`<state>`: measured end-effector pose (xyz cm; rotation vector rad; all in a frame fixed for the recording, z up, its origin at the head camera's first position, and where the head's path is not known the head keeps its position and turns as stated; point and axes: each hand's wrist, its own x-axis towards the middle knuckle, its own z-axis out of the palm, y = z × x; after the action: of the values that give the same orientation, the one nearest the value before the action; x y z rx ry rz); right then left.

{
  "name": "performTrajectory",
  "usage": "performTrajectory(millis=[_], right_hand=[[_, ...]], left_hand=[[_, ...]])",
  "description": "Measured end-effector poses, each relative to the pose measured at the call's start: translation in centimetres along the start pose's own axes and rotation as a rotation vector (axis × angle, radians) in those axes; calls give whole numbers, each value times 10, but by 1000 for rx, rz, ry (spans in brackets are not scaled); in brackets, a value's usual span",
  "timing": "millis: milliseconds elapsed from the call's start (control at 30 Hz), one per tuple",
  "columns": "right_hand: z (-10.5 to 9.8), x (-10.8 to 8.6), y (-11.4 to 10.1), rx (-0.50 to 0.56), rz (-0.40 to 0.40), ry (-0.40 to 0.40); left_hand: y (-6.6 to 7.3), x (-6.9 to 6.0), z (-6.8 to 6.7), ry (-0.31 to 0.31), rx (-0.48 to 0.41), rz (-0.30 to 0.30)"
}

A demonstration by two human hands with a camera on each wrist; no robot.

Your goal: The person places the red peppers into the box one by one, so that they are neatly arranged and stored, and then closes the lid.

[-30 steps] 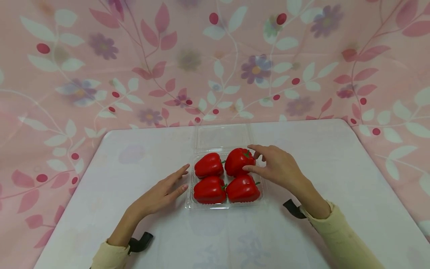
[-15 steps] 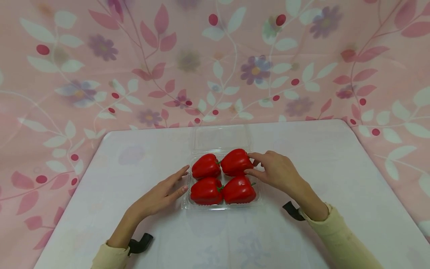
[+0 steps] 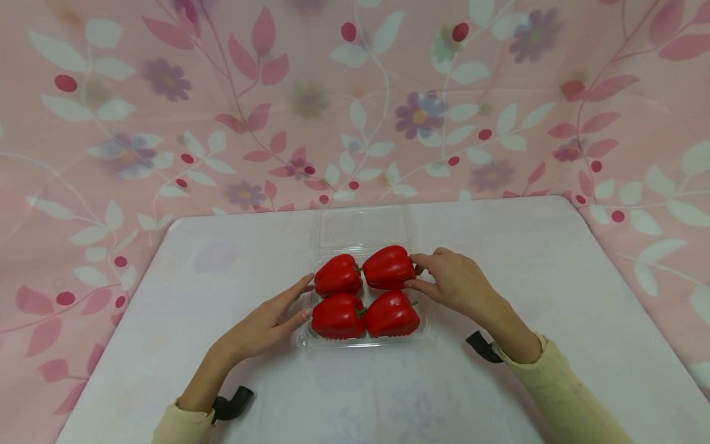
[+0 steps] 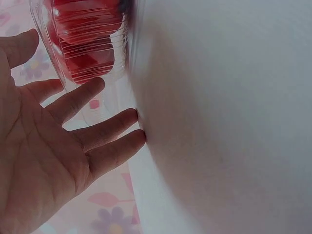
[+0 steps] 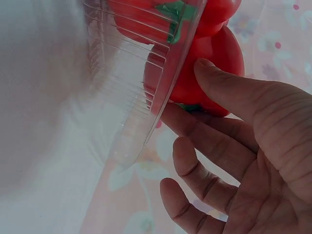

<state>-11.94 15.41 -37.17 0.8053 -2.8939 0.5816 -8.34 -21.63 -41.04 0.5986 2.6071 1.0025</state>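
Observation:
Several red bell peppers with green stems sit two by two in a clear plastic clamshell box (image 3: 363, 344). My right hand (image 3: 457, 280) holds the stem end of the back right bell pepper (image 3: 388, 267). In the right wrist view its thumb (image 5: 222, 80) lies on that pepper and the index finger is partly hidden behind the box rim. My left hand (image 3: 266, 324) is beside the box's left side, fingers spread, nearest to the front left bell pepper (image 3: 338, 316) and back left bell pepper (image 3: 337, 275). The front right bell pepper (image 3: 391, 313) lies before the held one.
The box's clear lid (image 3: 363, 228) is folded back toward the table's far edge. A white cloth covers the table (image 3: 499, 234), and a pink floral curtain (image 3: 310, 98) hangs behind it. Black wrist mounts (image 3: 233, 404) show at both sleeves.
The back right pepper has turned and shifted left, with my right hand following it. The box and the other peppers have slid slightly left, up to my left fingertips. My left hand stays nearly still.

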Motion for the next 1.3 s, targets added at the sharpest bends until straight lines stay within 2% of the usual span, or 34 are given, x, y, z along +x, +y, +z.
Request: performTrajectory(millis=[333, 900, 1300], right_hand=[[-3, 5, -5, -69, -35, -40], [-3, 9, -10, -162, -79, -41], [-12, 7, -1, -62, -32, -92]], left_hand=[[0, 0, 1, -1, 18, -6], [0, 0, 2, 10, 37, 4], [-1, 3, -2, 2, 11, -21]])
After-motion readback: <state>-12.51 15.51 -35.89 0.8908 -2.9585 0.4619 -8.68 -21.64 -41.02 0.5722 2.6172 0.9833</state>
